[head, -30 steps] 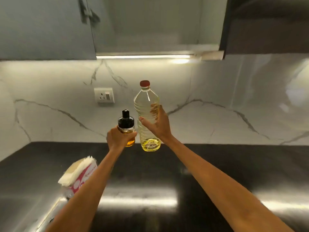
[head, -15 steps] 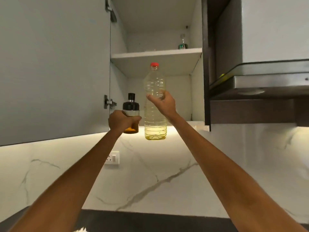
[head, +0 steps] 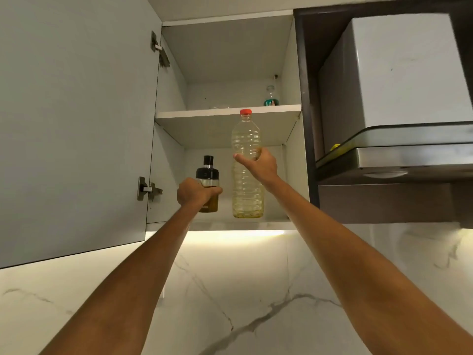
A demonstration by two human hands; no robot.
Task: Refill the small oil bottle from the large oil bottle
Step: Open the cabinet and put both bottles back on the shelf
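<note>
My left hand is wrapped around the small oil bottle, a glass bottle with a black pump cap and amber oil in it. My right hand grips the middle of the large oil bottle, a clear ribbed plastic bottle with a red cap and a little yellow oil at its bottom. Both bottles are upright, side by side, held at the lower compartment of the open wall cabinet. Whether they rest on the cabinet floor cannot be told.
The cabinet door stands open to the left. A small bottle with a green label stands on the upper shelf. A range hood is to the right. Below runs a marble backsplash.
Both hands have lifted the two bottles from above the counter up to the open cabinet. My view has tilted upward, and the dark counter and the paper pack have left the frame.
</note>
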